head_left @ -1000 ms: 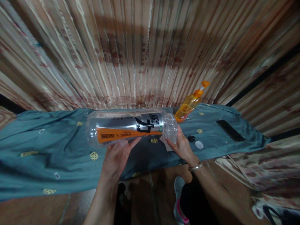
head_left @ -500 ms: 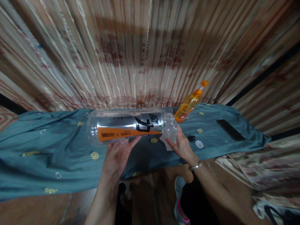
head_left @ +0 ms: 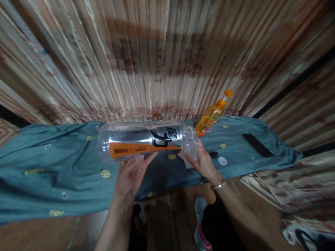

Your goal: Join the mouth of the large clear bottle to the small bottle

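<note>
A large clear plastic bottle (head_left: 141,141) with a silver and orange label lies sideways above the blue-green cloth. My left hand (head_left: 133,172) supports its body from below, thumb and fingers against the side. At the bottle's right end, my right hand (head_left: 202,162) grips a small clear plastic piece (head_left: 190,143) that meets the bottle's neck; whether the two are joined I cannot tell. A whitish scrap (head_left: 186,161) shows below that piece, beside my right fingers. Behind my right hand stands an orange pump bottle (head_left: 210,118) with yellow-orange liquid.
The patterned cloth (head_left: 78,167) covers a long narrow surface. On it, right of my right hand, are a small black object (head_left: 214,154), a white disc (head_left: 222,160) and a dark flat phone-like object (head_left: 257,145). Pleated curtains (head_left: 162,62) hang behind and at the sides.
</note>
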`<state>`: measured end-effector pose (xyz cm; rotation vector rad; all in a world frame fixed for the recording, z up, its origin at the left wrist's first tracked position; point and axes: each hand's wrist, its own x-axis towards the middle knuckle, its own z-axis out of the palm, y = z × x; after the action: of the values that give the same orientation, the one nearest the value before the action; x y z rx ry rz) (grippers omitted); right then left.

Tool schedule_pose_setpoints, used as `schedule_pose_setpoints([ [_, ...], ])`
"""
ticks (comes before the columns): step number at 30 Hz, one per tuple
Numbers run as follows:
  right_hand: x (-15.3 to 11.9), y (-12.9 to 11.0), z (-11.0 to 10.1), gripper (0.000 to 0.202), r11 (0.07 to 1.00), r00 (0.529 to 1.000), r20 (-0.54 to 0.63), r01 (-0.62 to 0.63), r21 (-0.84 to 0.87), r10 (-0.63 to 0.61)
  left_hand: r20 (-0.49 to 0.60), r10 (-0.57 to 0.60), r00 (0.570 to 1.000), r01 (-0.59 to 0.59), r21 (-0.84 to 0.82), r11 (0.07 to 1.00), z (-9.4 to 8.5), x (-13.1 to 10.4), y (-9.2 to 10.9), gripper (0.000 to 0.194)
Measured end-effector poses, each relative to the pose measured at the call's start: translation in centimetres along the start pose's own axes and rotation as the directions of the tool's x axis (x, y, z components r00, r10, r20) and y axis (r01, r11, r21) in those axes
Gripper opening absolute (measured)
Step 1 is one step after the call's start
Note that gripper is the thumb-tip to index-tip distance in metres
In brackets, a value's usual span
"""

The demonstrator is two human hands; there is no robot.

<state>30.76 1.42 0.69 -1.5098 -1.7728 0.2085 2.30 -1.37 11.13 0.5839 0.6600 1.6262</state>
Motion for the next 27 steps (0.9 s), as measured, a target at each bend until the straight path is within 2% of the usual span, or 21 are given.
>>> schedule_pose_setpoints([
  [5, 0.1, -0.2, -0.1, 0.087, 1.0, 1.0, 0.01, -0.001, -0.016, 0.001, 0.023, -0.006, 1.0, 0.006, 0.017, 1.0, -0.5, 0.0, -0.1, 0.022],
  [9, 0.0, -0.2, 0.0, 0.086, 1.0, 1.0, -0.007, 0.014, -0.02, -0.014, 0.039, -0.008, 0.999, 0.007, 0.027, 1.0, -0.8, 0.0, -0.1, 0.026],
  [17, 0.0, -0.2, 0.0, 0.086, 1.0, 1.0, 0.003, 0.002, -0.023, -0.002, 0.073, -0.014, 0.997, 0.011, 0.038, 0.999, 0.1, 0.0, 0.1, 0.035],
  [27, 0.0, -0.1, 0.0, 0.083, 0.999, 1.0, -0.01, 0.01, -0.03, -0.011, 0.066, -0.018, 0.998, 0.015, 0.049, 0.999, 0.1, -0.1, 0.1, 0.036],
])
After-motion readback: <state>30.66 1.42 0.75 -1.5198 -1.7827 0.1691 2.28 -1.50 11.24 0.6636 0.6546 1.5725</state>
